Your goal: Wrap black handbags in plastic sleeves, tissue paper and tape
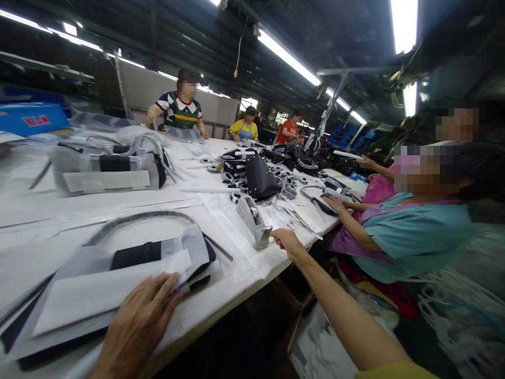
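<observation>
My left hand (138, 321) lies flat, fingers stretched out, on a dark handbag wrapped in white paper (98, 289) at the near edge of the white table (236, 263). The bag's grey handle (138, 218) arches behind it. My right hand (286, 239) reaches out to the right and its fingers are pinched together right beside a grey tape dispenser (254, 221) at the table's edge. What the fingers pinch is too small to make out.
Another wrapped bag (106, 168) stands at the back left. A black handbag (260, 179) and several tape rolls (232, 173) fill the table's middle. Co-workers sit at the right (414, 231) and stand at the far side (179, 108).
</observation>
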Available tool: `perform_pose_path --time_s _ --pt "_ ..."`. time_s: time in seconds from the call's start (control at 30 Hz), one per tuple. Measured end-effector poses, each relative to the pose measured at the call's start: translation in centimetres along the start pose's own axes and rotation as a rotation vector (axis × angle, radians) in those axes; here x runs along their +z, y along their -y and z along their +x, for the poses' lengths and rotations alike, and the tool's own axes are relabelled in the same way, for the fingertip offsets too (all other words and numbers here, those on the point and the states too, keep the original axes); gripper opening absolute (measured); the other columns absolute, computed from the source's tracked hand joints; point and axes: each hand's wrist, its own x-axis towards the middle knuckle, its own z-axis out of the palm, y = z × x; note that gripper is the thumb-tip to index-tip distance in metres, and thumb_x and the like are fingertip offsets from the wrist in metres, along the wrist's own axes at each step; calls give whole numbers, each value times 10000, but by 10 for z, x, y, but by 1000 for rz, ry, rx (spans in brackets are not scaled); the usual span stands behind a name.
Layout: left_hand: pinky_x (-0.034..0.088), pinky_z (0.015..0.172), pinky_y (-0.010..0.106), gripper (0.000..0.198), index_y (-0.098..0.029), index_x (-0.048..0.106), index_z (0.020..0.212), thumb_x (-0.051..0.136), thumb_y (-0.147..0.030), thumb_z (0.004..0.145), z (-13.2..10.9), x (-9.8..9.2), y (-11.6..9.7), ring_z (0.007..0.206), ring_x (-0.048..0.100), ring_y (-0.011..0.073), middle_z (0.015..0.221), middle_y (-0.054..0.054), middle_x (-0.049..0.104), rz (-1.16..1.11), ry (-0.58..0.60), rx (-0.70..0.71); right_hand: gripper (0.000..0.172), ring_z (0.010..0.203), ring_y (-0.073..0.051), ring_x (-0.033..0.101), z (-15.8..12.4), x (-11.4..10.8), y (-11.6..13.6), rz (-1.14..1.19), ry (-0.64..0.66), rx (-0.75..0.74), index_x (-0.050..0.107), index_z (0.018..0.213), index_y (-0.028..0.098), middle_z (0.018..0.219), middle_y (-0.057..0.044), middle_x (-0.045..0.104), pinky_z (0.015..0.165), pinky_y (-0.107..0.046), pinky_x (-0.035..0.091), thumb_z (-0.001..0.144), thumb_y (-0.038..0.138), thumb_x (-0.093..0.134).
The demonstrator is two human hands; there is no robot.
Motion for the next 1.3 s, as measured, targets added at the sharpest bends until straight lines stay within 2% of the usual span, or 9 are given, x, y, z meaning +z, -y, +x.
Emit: perform_pose_path --time_s 0.23,0.33,0.4,0.57,0.73,0.9,1.03,1.13,1.3 --pt "519 922 407 236 -205 570 1176 468 -275 975 -2 -4 -11 958 651 237 1065 88 685 -67 27 -114 208 504 -135 474 -12 -20 -2 -279 64 -12 570 491 200 480 8 547 492 -247 349 551 383 648" --pt "496 988 421 256 -213 543 1197 537 -233 941 -1 -8 -17 1020 630 228 1098 75 667 -142 120 -190 253 527 -181 514 -21 -27 10 -390 180 -74 625 505 215 495 -13 583 522 -293 391 573 457 653" --pt "479 1018 428 303 -207 530 1205 591 -224 908 1 -10 -19 1048 615 231 1120 77 651 -174 180 -231 297 576 -200 556 -25 -17 31 -480 360 -214 681 593 221 574 -22 633 568 -311 431 637 513 654" --pt "455 1047 430 342 -194 510 1211 616 -223 887 3 -13 -22 1060 600 232 1115 82 630 -204 230 -288 234 683 -197 606 -50 58 120 -669 862 -521 728 697 239 693 -6 689 650 -289 449 767 450 656" --pt "443 1057 426 287 -196 515 1192 559 -215 909 3 -14 -22 1044 596 226 1070 79 616 -231 264 -297 75 534 -143 544 -63 150 181 -871 1206 -789 741 662 255 563 48 644 565 -271 368 719 243 695" --pt "455 1042 419 241 -178 538 1161 520 -206 923 5 -15 -22 1001 599 223 1033 82 611 -243 250 -315 142 495 -124 505 -59 222 187 -1120 1336 -913 707 545 269 524 67 621 575 -278 325 610 158 767" --pt "468 1027 420 254 -160 545 1179 481 -177 934 4 -14 -23 982 609 222 1015 88 625 -238 235 -321 250 490 -122 485 -52 263 174 -1278 1422 -1006 640 446 257 422 83 525 686 -299 338 511 154 858" --pt "469 1033 430 269 -156 548 1197 449 -164 947 3 -13 -23 1005 619 223 1029 99 636 -242 241 -323 319 593 -157 557 -46 277 165 -1306 1472 -1193 598 425 242 416 66 506 818 -338 320 541 230 895" --pt "467 1038 429 294 -160 553 1221 435 -157 952 3 -13 -23 1072 616 230 1080 112 647 -233 215 -328 435 851 -234 588 -32 285 160 -1115 1368 -1420 544 494 217 620 -7 632 865 -351 307 479 394 941"
